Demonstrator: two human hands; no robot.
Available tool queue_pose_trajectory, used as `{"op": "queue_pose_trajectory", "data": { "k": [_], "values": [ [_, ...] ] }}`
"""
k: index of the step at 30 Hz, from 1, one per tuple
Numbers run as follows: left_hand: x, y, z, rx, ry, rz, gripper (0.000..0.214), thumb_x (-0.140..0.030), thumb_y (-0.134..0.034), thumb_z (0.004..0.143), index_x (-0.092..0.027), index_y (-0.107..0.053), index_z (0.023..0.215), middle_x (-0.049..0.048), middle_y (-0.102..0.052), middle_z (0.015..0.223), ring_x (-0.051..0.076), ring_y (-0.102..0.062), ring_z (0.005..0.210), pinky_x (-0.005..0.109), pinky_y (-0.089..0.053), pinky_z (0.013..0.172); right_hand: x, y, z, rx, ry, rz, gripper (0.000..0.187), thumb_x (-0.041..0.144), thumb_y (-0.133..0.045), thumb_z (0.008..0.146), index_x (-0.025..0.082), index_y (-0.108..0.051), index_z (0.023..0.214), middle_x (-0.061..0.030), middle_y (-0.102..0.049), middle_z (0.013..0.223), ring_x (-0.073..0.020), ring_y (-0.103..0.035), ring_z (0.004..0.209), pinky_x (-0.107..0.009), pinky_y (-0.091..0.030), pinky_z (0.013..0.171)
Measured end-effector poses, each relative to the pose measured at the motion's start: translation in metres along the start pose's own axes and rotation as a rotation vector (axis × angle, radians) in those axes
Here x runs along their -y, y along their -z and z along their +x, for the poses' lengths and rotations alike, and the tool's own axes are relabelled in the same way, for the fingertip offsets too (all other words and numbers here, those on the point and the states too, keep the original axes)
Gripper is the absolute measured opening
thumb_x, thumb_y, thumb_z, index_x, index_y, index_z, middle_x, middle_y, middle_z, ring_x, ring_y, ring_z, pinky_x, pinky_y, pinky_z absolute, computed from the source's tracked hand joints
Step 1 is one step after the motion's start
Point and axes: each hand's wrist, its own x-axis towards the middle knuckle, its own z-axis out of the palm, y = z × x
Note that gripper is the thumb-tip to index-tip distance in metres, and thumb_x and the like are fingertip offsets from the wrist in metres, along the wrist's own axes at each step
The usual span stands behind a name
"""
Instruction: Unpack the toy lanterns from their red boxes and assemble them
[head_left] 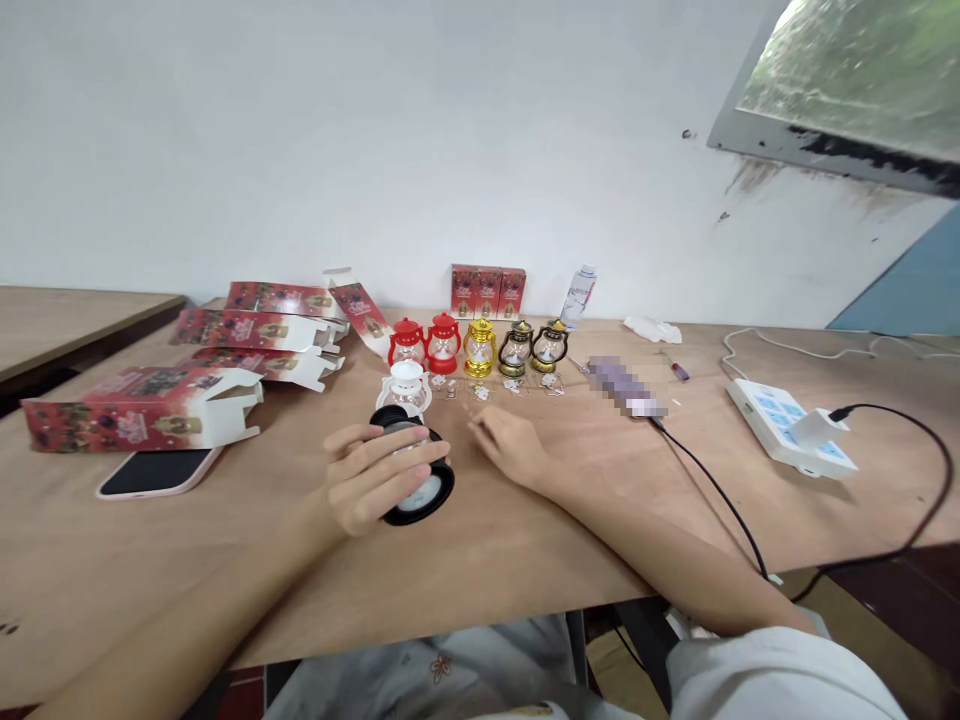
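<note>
A black lantern (pixel 429 492) is gripped by the left hand (pixel 366 482), fingers curled over its side, just in front of the white lantern (pixel 406 388). It is tipped over, long axis and top pointed toward the white lantern, base turned to the camera. Right of the white lantern, the right hand (pixel 510 445) is laid loosely open, nothing held

**Lanterns (pixel 478 347) centre, cartons (pixel 225 360) left, strip (pixel 787 425) right**

Five lanterns line up mid-tabletop (pixel 525 540), with three boxes (pixel 487 291) behind them at the back edge and a bottle (pixel 577 296) right of those. Before the row, a lamp (pixel 424 495) lies in the left grip (pixel 371 480). The cartons lie toward the left edge, a phone (pixel 154 472) before them. The strip lies toward the right edge.
</note>
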Motion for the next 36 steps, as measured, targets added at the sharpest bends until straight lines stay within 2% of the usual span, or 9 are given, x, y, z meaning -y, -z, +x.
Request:
{"op": "queue_pose_trajectory", "data": {
  "k": [2, 4, 9, 12, 17, 22, 26, 30, 36],
  "values": [
    [-0.004, 0.004, 0.015, -0.068, -0.088, 0.036, 0.037, -0.017, -0.056, 0.086, -0.032, -0.044, 0.117, -0.0063, -0.074, 0.095, 0.014, -0.069, 0.088, 0.031, -0.044, 0.08, 0.006, -0.002, -0.001, 0.107, 0.182, -0.206, 0.018, 0.026, -0.046, 0.091, 0.017, -0.057, 0.08, -0.0069, -0.065, 0.084, -0.0191, -0.059, 0.079, -0.029, -0.042, 0.068],
    [-0.007, 0.006, 0.027, -0.046, -0.075, 0.044, 0.036, -0.017, -0.049, 0.09, -0.029, -0.043, 0.123, -0.0025, -0.073, 0.101, 0.013, -0.068, 0.094, 0.031, -0.043, 0.085, 0.01, -0.003, -0.002, 0.144, 0.259, -0.314, 0.018, 0.028, -0.05, 0.09, 0.016, -0.059, 0.082, -0.0074, -0.065, 0.084, -0.0206, -0.059, 0.082, -0.031, -0.043, 0.069],
    [-0.008, 0.004, 0.032, -0.03, 0.003, 0.035, 0.035, -0.016, -0.039, 0.094, -0.022, -0.045, 0.128, 0.0052, -0.07, 0.109, 0.013, -0.068, 0.096, 0.032, -0.039, 0.092, 0.01, -0.002, -0.002, 0.152, 0.226, -0.276, 0.023, 0.037, -0.054, 0.088, 0.015, -0.059, 0.082, -0.0067, -0.064, 0.085, -0.0209, -0.059, 0.082, -0.033, -0.047, 0.072],
    [-0.007, -0.001, 0.026, -0.006, 0.046, 0.038, 0.037, -0.017, -0.037, 0.095, -0.024, -0.043, 0.131, 0.0052, -0.069, 0.111, 0.013, -0.068, 0.093, 0.033, -0.037, 0.095, 0.009, -0.002, -0.004, 0.093, 0.192, -0.143, 0.025, 0.039, -0.056, 0.086, 0.015, -0.057, 0.091, -0.0077, -0.064, 0.089, -0.0218, -0.06, 0.083, -0.035, -0.049, 0.074],
    [-0.005, -0.008, 0.02, 0.046, 0.145, 0.095, 0.045, -0.025, -0.049, 0.09, -0.024, -0.038, 0.134, 0.0056, -0.069, 0.111, 0.016, -0.069, 0.088, 0.036, -0.036, 0.093, 0.015, -0.002, -0.01, -0.115, 0.297, 0.169, 0.034, 0.029, -0.055, 0.087, 0.016, -0.044, 0.117, -0.0125, -0.058, 0.113, -0.0211, -0.058, 0.104, -0.035, -0.051, 0.087],
    [-0.007, -0.01, 0.02, 0.112, 0.146, 0.11, 0.056, -0.02, -0.051, 0.089, -0.022, -0.029, 0.141, 0.0071, -0.068, 0.114, 0.014, -0.068, 0.081, 0.031, -0.038, 0.079, 0.023, 0.002, -0.016, -0.393, 0.395, 0.291, 0.031, 0.016, -0.054, 0.085, 0.019, -0.044, 0.114, -0.0109, -0.058, 0.104, -0.0193, -0.058, 0.101, -0.034, -0.052, 0.084],
    [-0.012, -0.011, 0.022, 0.143, 0.062, 0.069, 0.056, -0.02, -0.047, 0.092, -0.022, -0.024, 0.143, 0.0112, -0.063, 0.121, 0.014, -0.067, 0.09, 0.03, -0.036, 0.077, 0.028, 0.006, -0.017, -0.393, 0.464, 0.236, 0.018, 0.021, -0.06, 0.084, 0.019, -0.053, 0.1, -0.0094, -0.059, 0.096, -0.0183, -0.06, 0.089, -0.032, -0.053, 0.076],
    [-0.016, -0.013, 0.023, 0.172, 0.032, 0.056, 0.053, -0.018, -0.042, 0.094, -0.022, -0.025, 0.143, 0.01, -0.065, 0.118, 0.013, -0.067, 0.089, 0.029, -0.036, 0.076, 0.031, 0.007, -0.017, -0.399, 0.421, 0.253, 0.012, 0.023, -0.057, 0.086, 0.018, -0.056, 0.097, -0.0088, -0.06, 0.094, -0.0173, -0.06, 0.089, -0.031, -0.052, 0.077],
    [-0.019, -0.014, 0.023, 0.194, -0.022, 0.082, 0.039, -0.015, -0.041, 0.093, -0.017, -0.042, 0.132, 0.0084, -0.069, 0.112, 0.014, -0.065, 0.086, 0.03, -0.035, 0.075, 0.03, 0.007, -0.017, -0.384, 0.417, 0.242, 0.007, 0.024, -0.055, 0.087, 0.02, -0.06, 0.09, -0.0076, -0.061, 0.094, -0.016, -0.059, 0.087, -0.03, -0.052, 0.075]
  ]
}}
